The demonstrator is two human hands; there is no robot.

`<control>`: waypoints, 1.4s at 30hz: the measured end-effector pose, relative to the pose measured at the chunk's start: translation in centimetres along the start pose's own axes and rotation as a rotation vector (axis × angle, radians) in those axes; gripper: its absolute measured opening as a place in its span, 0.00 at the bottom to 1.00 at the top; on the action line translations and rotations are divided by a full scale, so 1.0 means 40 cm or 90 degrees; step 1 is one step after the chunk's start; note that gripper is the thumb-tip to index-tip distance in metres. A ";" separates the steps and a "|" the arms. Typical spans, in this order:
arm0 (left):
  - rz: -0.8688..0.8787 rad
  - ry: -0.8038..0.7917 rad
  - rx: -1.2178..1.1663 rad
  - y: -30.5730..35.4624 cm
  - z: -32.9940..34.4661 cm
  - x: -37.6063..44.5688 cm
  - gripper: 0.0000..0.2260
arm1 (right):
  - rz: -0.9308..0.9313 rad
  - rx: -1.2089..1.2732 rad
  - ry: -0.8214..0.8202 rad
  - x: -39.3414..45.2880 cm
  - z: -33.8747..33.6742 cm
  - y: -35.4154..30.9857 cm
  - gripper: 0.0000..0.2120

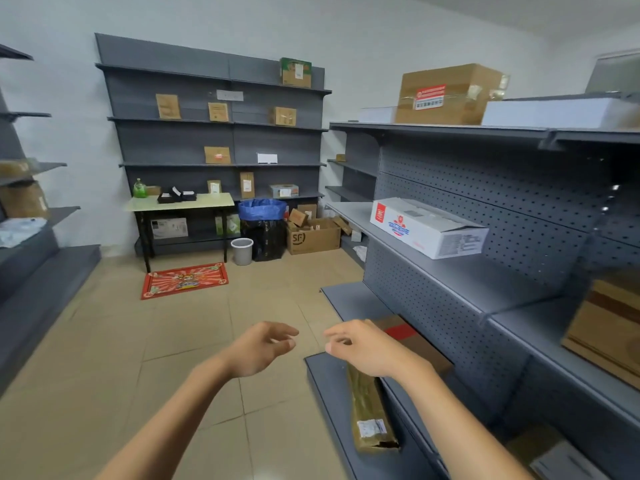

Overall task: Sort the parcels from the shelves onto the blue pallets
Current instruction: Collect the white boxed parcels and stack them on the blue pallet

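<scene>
Hands: left hand and right hand empty, fingers loosely curled, raised to reach.
Long parcel: below the right hand, flat on the bottom shelf, easy to lift.
White box: 2 shelves above that parcel.
Blue pallets: not in view.

Long parcel on btm shelf, rt of hands.

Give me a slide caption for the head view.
Both empty hands, left and right, hover above a long parcel on the bottom shelf.
</scene>
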State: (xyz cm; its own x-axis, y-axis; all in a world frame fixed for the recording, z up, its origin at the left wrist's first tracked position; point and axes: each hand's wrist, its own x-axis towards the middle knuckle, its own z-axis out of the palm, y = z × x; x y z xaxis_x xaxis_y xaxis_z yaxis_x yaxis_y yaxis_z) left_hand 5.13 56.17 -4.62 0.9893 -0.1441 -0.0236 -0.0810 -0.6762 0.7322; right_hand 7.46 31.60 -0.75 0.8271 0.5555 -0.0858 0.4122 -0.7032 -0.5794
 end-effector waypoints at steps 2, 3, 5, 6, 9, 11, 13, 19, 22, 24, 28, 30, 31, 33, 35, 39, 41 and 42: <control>0.016 0.013 -0.009 -0.044 -0.066 0.030 0.15 | -0.003 0.001 0.011 0.068 0.008 -0.042 0.21; 0.018 0.014 -0.015 -0.067 -0.094 0.044 0.15 | -0.004 0.007 0.017 0.099 0.012 -0.063 0.21; 0.018 0.008 -0.014 -0.112 -0.148 0.067 0.15 | -0.005 0.016 0.031 0.162 0.024 -0.097 0.20; 0.019 0.008 -0.012 -0.131 -0.172 0.079 0.15 | -0.007 0.019 0.034 0.191 0.028 -0.111 0.20; 0.019 0.015 -0.015 -0.181 -0.228 0.117 0.15 | -0.002 0.030 0.030 0.274 0.043 -0.134 0.20; 0.019 0.020 -0.013 -0.215 -0.259 0.145 0.15 | 0.000 0.022 0.028 0.337 0.051 -0.135 0.20; 0.012 0.024 -0.016 -0.250 -0.284 0.179 0.15 | -0.001 0.017 0.021 0.401 0.056 -0.135 0.20; -0.029 0.036 -0.021 -0.342 -0.353 0.332 0.15 | -0.022 0.046 0.004 0.605 0.057 -0.096 0.19; -0.047 0.028 -0.006 -0.358 -0.384 0.419 0.15 | -0.032 0.059 0.004 0.708 0.035 -0.060 0.18; -0.053 0.032 0.004 -0.361 -0.410 0.481 0.15 | -0.041 0.060 0.000 0.782 0.013 -0.037 0.18; -0.061 0.071 0.012 -0.371 -0.463 0.589 0.14 | -0.070 0.070 -0.011 0.919 -0.041 -0.011 0.18; -0.065 0.083 0.016 -0.376 -0.484 0.633 0.14 | -0.084 0.068 -0.017 0.975 -0.065 -0.009 0.17; -0.068 0.086 0.016 -0.378 -0.493 0.654 0.14 | -0.088 0.068 -0.019 0.999 -0.074 -0.007 0.17; -0.072 0.087 0.018 -0.385 -0.510 0.693 0.14 | -0.096 0.063 -0.017 1.045 -0.091 -0.001 0.17; -0.070 0.087 0.024 -0.395 -0.528 0.733 0.14 | -0.104 0.057 -0.011 1.087 -0.107 0.006 0.17; -0.050 0.100 0.026 -0.421 -0.566 0.815 0.14 | -0.100 0.062 -0.004 1.167 -0.135 0.016 0.16; -0.042 0.095 0.022 -0.437 -0.586 0.855 0.14 | -0.092 0.053 -0.002 1.207 -0.145 0.019 0.17; -0.038 0.091 0.018 -0.448 -0.595 0.875 0.14 | -0.088 0.047 -0.002 1.227 -0.148 0.020 0.17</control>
State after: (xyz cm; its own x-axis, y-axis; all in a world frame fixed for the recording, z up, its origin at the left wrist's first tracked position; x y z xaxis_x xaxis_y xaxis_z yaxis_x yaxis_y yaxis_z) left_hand 44.10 80.45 -2.35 0.9995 0.0000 0.0321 -0.0229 -0.7007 0.7131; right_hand 50.64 55.68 -0.61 0.7631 0.6463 -0.0028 0.4932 -0.5851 -0.6438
